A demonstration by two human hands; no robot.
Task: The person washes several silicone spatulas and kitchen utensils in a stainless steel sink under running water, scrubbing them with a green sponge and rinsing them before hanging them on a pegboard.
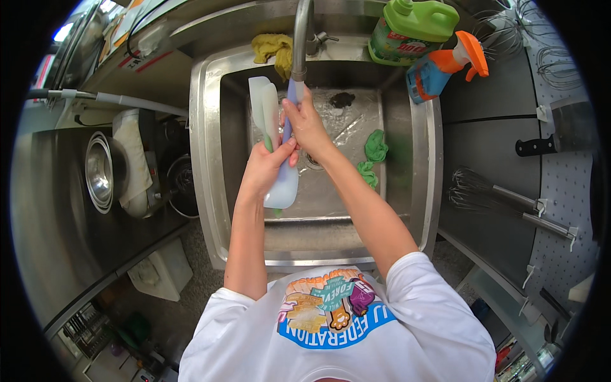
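Over the stainless steel sink (398, 186), my left hand (268, 167) is shut around several silicone spatulas. Two pale spatula heads (260, 102) point up and away from me out of that grip, and part of a green handle shows below them. A purple-handled spatula (284, 186) lies the other way, its whitish blade towards me. My right hand (308, 122) grips its purple handle close under the mouth of the metal faucet (300, 43). The fingers hide parts of the handles.
Green cloths (376, 145) lie on the sink floor, and a yellow cloth (273, 50) hangs on the back rim. A green detergent jug (413, 31) and an orange-topped spray bottle (444, 67) stand at the back right. Metal bowls (100, 172) sit left; whisks (515, 191) hang right.
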